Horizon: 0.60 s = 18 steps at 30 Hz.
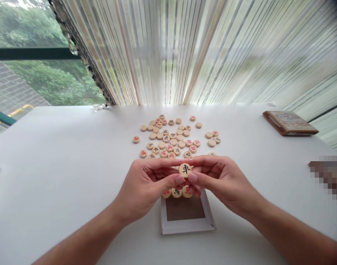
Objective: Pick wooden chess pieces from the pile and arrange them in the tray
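Observation:
Between the fingertips of my left hand (148, 184) and my right hand (222, 180) is a round wooden Chinese chess piece (185, 170) with a black character facing me. Both hands are closed on it, thumbs in front and forefingers along the top. Just below lies a shallow white box tray (189, 226) with a brown bottom. A row of pieces lies in its far part, among them a black-marked piece (176, 192) and a red-marked piece (166, 193). My fingers partly hide this row.
Many loose chess pieces (169, 148), red-marked, black-marked and plain, are scattered beyond my hands on the white table (74, 176). A brown box (291, 123) lies at the far right. A string curtain (168, 51) hangs behind the table, beside a window at left.

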Each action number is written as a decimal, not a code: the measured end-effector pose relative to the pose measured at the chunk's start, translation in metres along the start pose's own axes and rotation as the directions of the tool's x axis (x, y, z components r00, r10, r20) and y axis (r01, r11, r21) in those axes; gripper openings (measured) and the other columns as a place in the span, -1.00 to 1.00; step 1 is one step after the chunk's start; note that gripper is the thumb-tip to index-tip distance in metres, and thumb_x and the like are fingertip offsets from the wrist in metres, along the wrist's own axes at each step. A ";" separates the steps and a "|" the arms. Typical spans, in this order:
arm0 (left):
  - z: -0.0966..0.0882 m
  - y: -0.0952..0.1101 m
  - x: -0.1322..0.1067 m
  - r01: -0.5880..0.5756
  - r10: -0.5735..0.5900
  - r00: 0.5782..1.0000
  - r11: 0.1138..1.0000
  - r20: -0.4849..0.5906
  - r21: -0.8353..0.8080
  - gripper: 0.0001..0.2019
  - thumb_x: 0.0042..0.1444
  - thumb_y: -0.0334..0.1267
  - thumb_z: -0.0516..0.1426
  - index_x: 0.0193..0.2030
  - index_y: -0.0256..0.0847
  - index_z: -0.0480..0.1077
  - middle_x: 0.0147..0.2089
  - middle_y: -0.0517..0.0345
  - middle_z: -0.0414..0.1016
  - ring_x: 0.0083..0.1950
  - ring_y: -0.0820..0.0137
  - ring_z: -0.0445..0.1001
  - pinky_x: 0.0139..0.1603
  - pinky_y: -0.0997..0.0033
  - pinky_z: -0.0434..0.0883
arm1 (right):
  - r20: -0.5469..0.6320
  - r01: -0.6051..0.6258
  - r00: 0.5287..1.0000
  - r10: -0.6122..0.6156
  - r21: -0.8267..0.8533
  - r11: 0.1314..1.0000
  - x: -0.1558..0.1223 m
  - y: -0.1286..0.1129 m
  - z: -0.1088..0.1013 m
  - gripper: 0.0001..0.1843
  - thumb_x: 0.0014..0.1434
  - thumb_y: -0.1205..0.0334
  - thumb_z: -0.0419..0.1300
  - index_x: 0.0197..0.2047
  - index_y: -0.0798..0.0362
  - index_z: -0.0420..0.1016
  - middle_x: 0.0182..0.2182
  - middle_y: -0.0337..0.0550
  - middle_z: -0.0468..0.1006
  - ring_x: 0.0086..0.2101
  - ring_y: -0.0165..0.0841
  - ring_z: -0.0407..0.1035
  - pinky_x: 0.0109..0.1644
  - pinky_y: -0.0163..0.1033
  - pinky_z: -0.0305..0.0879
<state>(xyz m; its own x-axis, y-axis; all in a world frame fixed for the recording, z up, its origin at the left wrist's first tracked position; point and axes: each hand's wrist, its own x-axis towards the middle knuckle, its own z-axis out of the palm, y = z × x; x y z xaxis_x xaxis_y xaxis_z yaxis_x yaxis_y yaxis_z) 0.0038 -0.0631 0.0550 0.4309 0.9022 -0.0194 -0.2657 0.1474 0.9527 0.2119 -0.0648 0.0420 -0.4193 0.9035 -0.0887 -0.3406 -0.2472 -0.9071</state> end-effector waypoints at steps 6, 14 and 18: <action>0.000 -0.002 -0.003 -0.007 0.007 1.000 0.999 -0.019 0.037 -0.66 0.19 -0.37 0.42 0.10 -0.12 0.67 -0.21 0.09 0.79 -0.22 0.33 0.78 -0.14 0.57 0.70 | -0.037 -0.034 0.999 0.034 -0.010 0.999 0.001 -0.002 0.003 -0.56 0.01 0.38 0.61 -0.01 0.06 0.75 -0.45 -0.12 0.75 -0.47 -0.42 0.58 -0.36 -0.42 0.54; 0.003 -0.005 -0.004 -0.068 0.078 0.995 0.984 -0.058 0.163 -0.68 0.16 -0.44 0.41 0.05 -0.12 0.70 -0.19 0.12 0.79 -0.22 0.30 0.78 -0.13 0.54 0.71 | -0.093 -0.071 0.994 0.064 -0.079 0.994 -0.002 -0.005 0.006 -0.57 -0.10 0.32 0.66 -0.12 0.10 0.76 -0.49 -0.14 0.72 -0.51 -0.41 0.55 -0.44 -0.41 0.50; 0.003 -0.006 -0.005 -0.172 0.191 0.981 0.931 -0.030 0.321 -0.67 0.18 -0.50 0.37 0.05 -0.13 0.70 -0.17 0.12 0.79 -0.20 0.31 0.78 -0.13 0.55 0.71 | -0.116 -0.076 0.991 0.063 -0.112 0.991 -0.004 -0.007 0.007 -0.62 -0.14 0.32 0.68 -0.24 0.12 0.72 -0.56 -0.20 0.66 -0.56 -0.45 0.49 -0.51 -0.45 0.43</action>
<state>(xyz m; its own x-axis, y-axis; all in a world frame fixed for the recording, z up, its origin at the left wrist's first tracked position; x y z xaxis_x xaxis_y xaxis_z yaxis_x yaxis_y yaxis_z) 0.0061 -0.0698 0.0502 0.3459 0.9255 0.1541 -0.0448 -0.1478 0.9880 0.2094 -0.0691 0.0512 -0.3394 0.9207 -0.1928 -0.2116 -0.2745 -0.9380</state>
